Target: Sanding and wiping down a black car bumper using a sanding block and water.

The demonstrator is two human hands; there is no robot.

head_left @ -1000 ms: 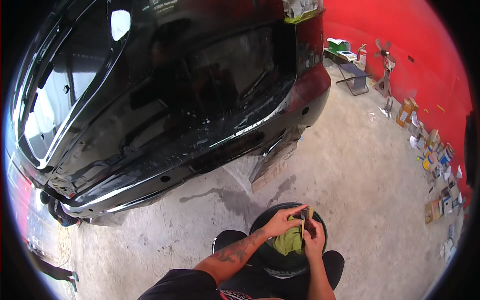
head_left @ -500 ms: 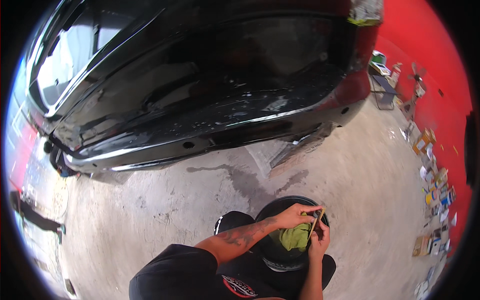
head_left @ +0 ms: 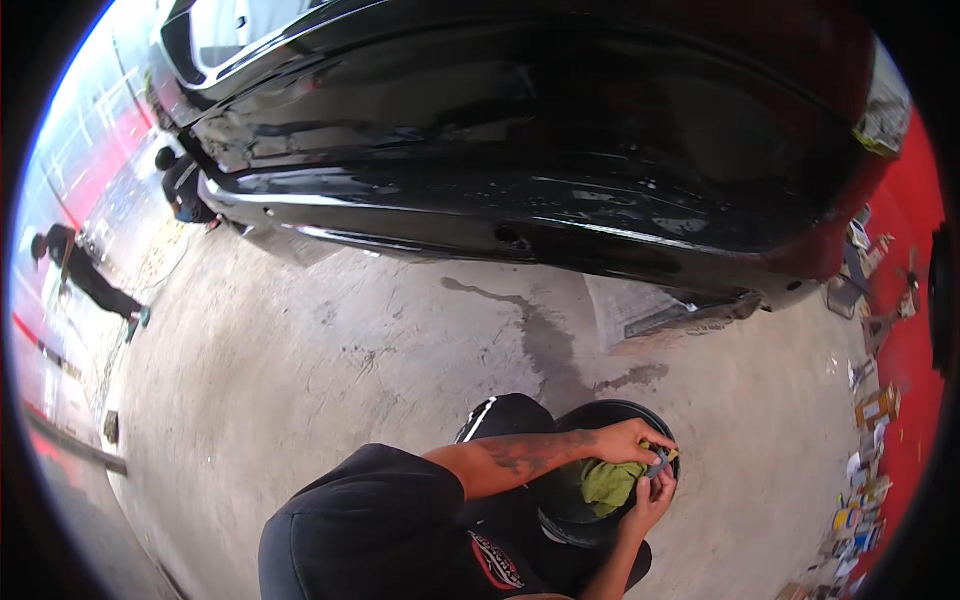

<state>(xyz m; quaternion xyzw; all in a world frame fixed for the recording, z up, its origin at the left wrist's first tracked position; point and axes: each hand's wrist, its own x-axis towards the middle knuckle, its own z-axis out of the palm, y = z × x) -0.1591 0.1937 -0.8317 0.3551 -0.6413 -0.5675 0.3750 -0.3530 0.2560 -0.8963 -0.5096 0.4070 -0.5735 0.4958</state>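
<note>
My left hand [head_left: 636, 443] and my right hand [head_left: 653, 499] meet over a dark round bucket [head_left: 552, 498]. The fingers of both are closed on a small grey object with a thin tan piece [head_left: 662, 458], partly hidden by them. A crumpled green cloth [head_left: 607, 488] hangs or lies inside the bucket, just left of the object. My tattooed left forearm crosses above my dark-clad knees. A glossy black car body [head_left: 500, 150] fills the upper view, with masking paper at its right corner and under its lower edge.
A person [head_left: 183, 188] crouches at the car's left end; another [head_left: 85, 270] stands at far left. Cans, boxes and papers [head_left: 865, 500] line the red wall [head_left: 920, 430] on the right, near a fan. A wet patch [head_left: 540, 340] marks the concrete floor before the bucket.
The view has swung left, so the car appears further right and both people show more fully. The flat tan piece in my hands has turned, and more of the grey object shows.
</note>
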